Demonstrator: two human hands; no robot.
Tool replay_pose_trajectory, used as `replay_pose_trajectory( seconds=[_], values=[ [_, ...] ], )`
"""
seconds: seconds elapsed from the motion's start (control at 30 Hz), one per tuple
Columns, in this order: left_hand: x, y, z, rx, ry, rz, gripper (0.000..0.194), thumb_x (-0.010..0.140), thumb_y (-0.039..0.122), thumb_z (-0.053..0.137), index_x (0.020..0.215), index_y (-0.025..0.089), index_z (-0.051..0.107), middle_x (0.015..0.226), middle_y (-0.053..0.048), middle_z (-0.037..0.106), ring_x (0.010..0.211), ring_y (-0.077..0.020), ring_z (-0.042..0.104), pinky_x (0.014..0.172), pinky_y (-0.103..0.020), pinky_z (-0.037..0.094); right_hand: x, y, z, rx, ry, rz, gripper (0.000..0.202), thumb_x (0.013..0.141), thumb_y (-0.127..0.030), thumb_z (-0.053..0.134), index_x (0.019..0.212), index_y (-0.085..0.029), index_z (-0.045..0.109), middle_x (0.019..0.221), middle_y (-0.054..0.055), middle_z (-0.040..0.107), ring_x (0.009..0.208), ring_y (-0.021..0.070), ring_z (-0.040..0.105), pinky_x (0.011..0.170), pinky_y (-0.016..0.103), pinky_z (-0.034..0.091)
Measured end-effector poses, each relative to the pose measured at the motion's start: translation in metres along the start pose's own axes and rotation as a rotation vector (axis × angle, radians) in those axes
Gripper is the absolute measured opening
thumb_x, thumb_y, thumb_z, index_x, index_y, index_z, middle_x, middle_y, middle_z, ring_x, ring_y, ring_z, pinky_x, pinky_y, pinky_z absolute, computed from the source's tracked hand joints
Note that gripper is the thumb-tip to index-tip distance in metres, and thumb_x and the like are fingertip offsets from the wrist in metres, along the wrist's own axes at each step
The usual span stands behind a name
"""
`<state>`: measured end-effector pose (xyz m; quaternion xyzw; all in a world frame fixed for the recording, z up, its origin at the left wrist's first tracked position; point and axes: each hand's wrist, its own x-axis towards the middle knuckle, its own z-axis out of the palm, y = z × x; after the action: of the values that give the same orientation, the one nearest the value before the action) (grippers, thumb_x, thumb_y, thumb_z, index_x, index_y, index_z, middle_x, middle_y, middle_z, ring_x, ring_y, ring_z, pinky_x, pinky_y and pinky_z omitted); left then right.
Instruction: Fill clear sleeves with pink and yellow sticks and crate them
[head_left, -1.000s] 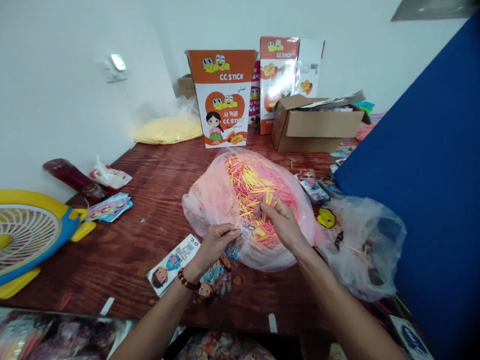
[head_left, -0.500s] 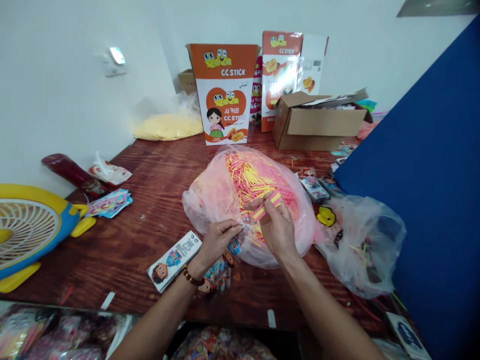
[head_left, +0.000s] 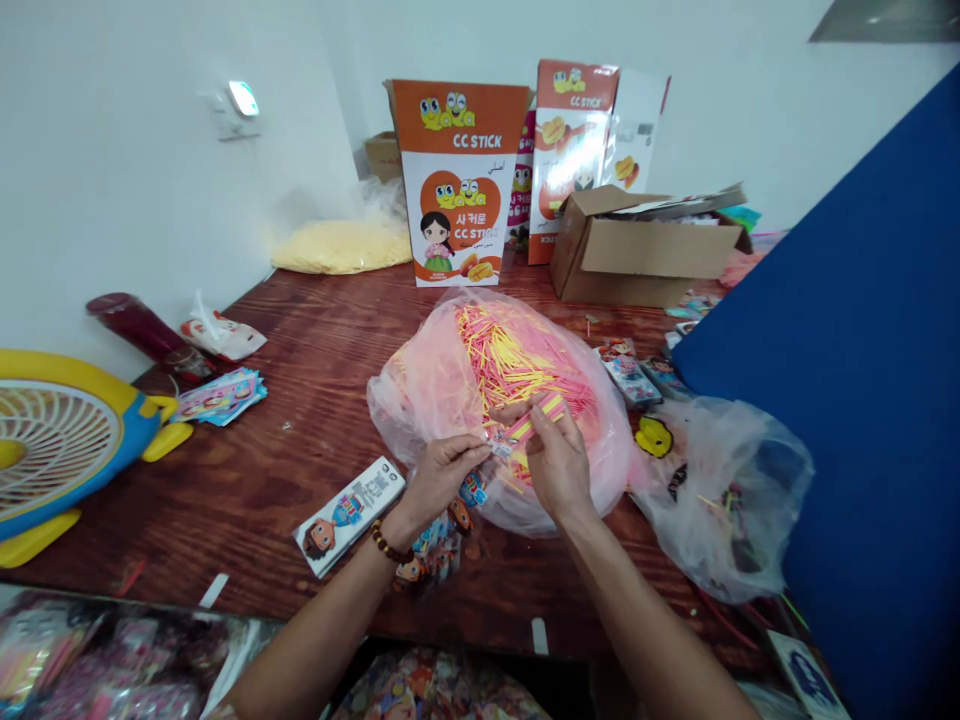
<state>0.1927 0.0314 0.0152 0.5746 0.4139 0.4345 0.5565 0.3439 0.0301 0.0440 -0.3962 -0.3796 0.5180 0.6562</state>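
Observation:
My right hand (head_left: pixel 559 462) is closed around a small flat bundle of pink and yellow sticks (head_left: pixel 553 405), tilted down to the left. The fingers of my left hand (head_left: pixel 441 478) pinch the edge of a small clear printed packet (head_left: pixel 500 449). The bundle's lower end meets the packet; whether it is inside I cannot tell. Beneath both hands, a translucent pink plastic bag (head_left: pixel 420 405) lies open with many loose pink and yellow sticks (head_left: pixel 499 350) in it. Several printed packets (head_left: pixel 429 545) lie under my left wrist, beside a white stack of printed cards (head_left: pixel 349 515).
Orange-and-white cartons (head_left: pixel 457 180) and an open brown box (head_left: pixel 660 250) stand at the back. A yellow-and-blue fan (head_left: pixel 75 440) is at left, near a dark bottle (head_left: pixel 146 330). On the right, a clear plastic bag (head_left: pixel 739 500) lies by a blue panel (head_left: pixel 847 400).
The bundle's lower end has come down against the packet, and my two hands are slightly closer together. My left hand has risen a little. The view has shifted slightly.

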Motion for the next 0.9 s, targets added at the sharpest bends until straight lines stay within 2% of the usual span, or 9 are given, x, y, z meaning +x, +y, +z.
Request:
replay_pose_trajectory(
  seconds=[0.13, 0.27, 0.37, 0.6, 0.67, 0.73, 0.8, 0.83, 0.9],
  values=[
    [0.002, -0.005, 0.003, -0.024, 0.004, -0.013, 0.028, 0.081, 0.041, 0.067, 0.074, 0.014, 0.073, 0.068, -0.001, 0.062, 0.064, -0.0119, 0.050, 0.061, -0.023, 0.040, -0.002, 0.001, -0.007, -0.119, -0.009, 0.003, 0.015, 0.089, -0.035, 0.056, 0.098, -0.023, 0.061, 0.092, 0.002, 0.076, 0.099, 0.0215, 0.068, 0.102, 0.041, 0.044],
    [0.007, -0.005, 0.007, -0.111, 0.020, -0.038, 0.027, 0.077, 0.041, 0.072, 0.079, 0.014, 0.073, 0.072, -0.002, 0.066, 0.066, -0.0130, 0.055, 0.064, -0.024, 0.045, -0.001, -0.007, -0.010, -0.246, -0.197, 0.012, 0.021, 0.088, -0.035, 0.060, 0.105, -0.023, 0.065, 0.115, 0.005, 0.073, 0.115, 0.0218, 0.063, 0.105, 0.039, 0.043],
    [0.010, -0.002, 0.009, -0.184, 0.034, -0.057, 0.027, 0.073, 0.040, 0.076, 0.080, 0.014, 0.073, 0.075, -0.003, 0.069, 0.067, -0.0141, 0.058, 0.065, -0.025, 0.048, 0.001, -0.013, -0.012, -0.299, -0.270, -0.011, 0.031, 0.090, -0.035, 0.060, 0.119, -0.026, 0.061, 0.127, 0.004, 0.068, 0.122, 0.0203, 0.059, 0.107, 0.038, 0.042],
    [0.015, -0.002, 0.011, -0.276, 0.076, -0.057, 0.028, 0.071, 0.041, 0.078, 0.077, 0.013, 0.074, 0.072, -0.002, 0.068, 0.064, -0.0114, 0.056, 0.064, -0.023, 0.045, 0.006, -0.018, -0.027, -0.573, -0.458, -0.036, 0.038, 0.093, -0.038, 0.057, 0.130, -0.028, 0.062, 0.137, 0.005, 0.062, 0.129, 0.0224, 0.054, 0.112, 0.041, 0.036],
    [0.015, -0.003, 0.009, -0.289, 0.104, -0.033, 0.026, 0.073, 0.040, 0.077, 0.078, 0.014, 0.075, 0.075, -0.001, 0.069, 0.067, -0.0118, 0.057, 0.067, -0.024, 0.046, 0.009, -0.017, -0.033, -0.519, -0.455, -0.035, 0.038, 0.091, -0.037, 0.060, 0.129, -0.029, 0.062, 0.133, 0.004, 0.064, 0.123, 0.0214, 0.058, 0.106, 0.039, 0.042],
    [0.015, -0.004, 0.007, -0.286, 0.116, -0.004, 0.025, 0.075, 0.040, 0.075, 0.080, 0.015, 0.076, 0.077, -0.002, 0.070, 0.070, -0.0125, 0.058, 0.071, -0.024, 0.047, 0.011, -0.017, -0.036, -0.510, -0.414, -0.060, 0.027, 0.088, -0.035, 0.065, 0.114, -0.027, 0.068, 0.112, 0.003, 0.072, 0.104, 0.0194, 0.065, 0.093, 0.034, 0.049],
    [0.014, -0.004, 0.004, -0.278, 0.121, 0.022, 0.024, 0.077, 0.039, 0.075, 0.081, 0.015, 0.076, 0.080, -0.002, 0.071, 0.074, -0.0134, 0.060, 0.074, -0.025, 0.048, 0.012, -0.018, -0.037, -0.564, -0.372, -0.099, 0.012, 0.086, -0.034, 0.067, 0.089, -0.023, 0.071, 0.085, 0.000, 0.070, 0.081, 0.0165, 0.063, 0.077, 0.029, 0.050],
    [0.013, -0.003, 0.002, -0.282, 0.125, 0.032, 0.024, 0.077, 0.038, 0.075, 0.084, 0.015, 0.077, 0.083, -0.003, 0.072, 0.077, -0.0140, 0.061, 0.076, -0.025, 0.048, 0.012, -0.019, -0.035, -0.588, -0.372, -0.111, 0.014, 0.085, -0.034, 0.067, 0.081, -0.022, 0.069, 0.076, -0.001, 0.067, 0.074, 0.0154, 0.060, 0.073, 0.028, 0.048],
    [0.011, -0.001, 0.000, -0.297, 0.101, 0.030, 0.025, 0.076, 0.036, 0.076, 0.091, 0.016, 0.077, 0.091, -0.004, 0.073, 0.083, -0.0152, 0.063, 0.080, -0.026, 0.049, 0.010, -0.021, -0.031, -0.584, -0.386, -0.109, 0.017, 0.086, -0.034, 0.066, 0.076, -0.021, 0.068, 0.072, -0.001, 0.064, 0.070, 0.0149, 0.058, 0.069, 0.028, 0.047]
  ],
)
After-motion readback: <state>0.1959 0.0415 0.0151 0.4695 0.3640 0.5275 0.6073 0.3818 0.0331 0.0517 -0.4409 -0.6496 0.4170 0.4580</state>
